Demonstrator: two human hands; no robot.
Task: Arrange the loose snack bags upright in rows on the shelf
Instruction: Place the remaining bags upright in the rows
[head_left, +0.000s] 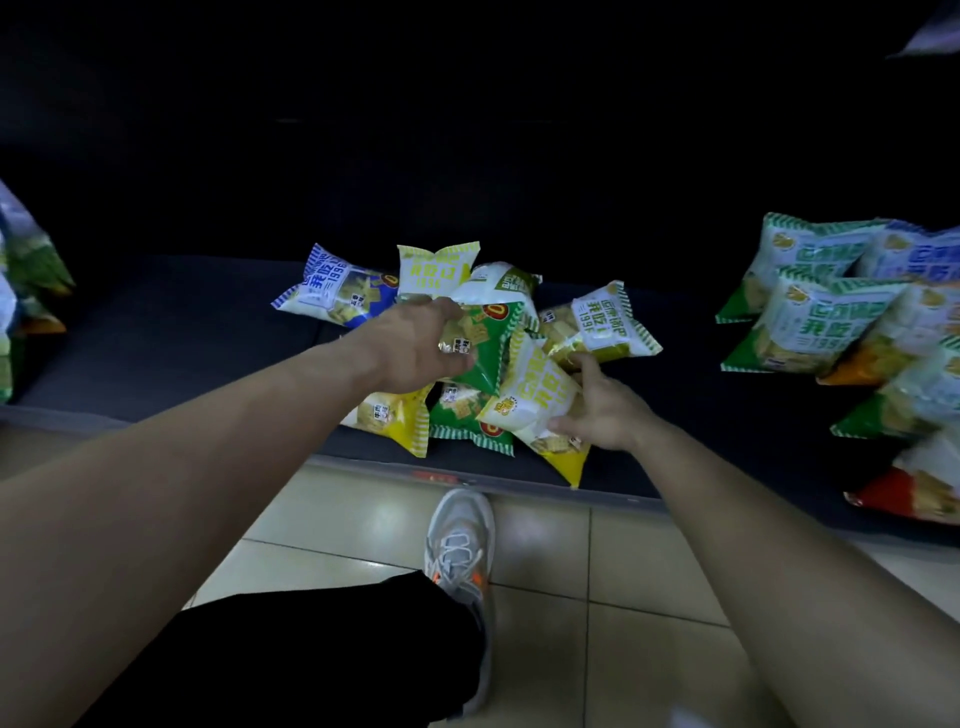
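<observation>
A loose heap of snack bags lies in the middle of the dark shelf (171, 338). My left hand (415, 345) grips a green bag (488, 338) on top of the heap. My right hand (605, 402) holds a yellow-and-white bag (535, 402) at the heap's front right, thumb on its face. Around them lie a blue bag (337, 291), a pale yellow bag (431, 270), an olive bag (608, 322), a yellow bag (395, 415) and another green bag (465, 415) underneath.
Several bags stand in rows at the shelf's right (831, 312), with a red bag (914, 493) at the front. More bags (26, 270) sit at the far left. The shelf's front lip (519, 486) runs above the tiled floor, where my shoe (457, 540) and knee are.
</observation>
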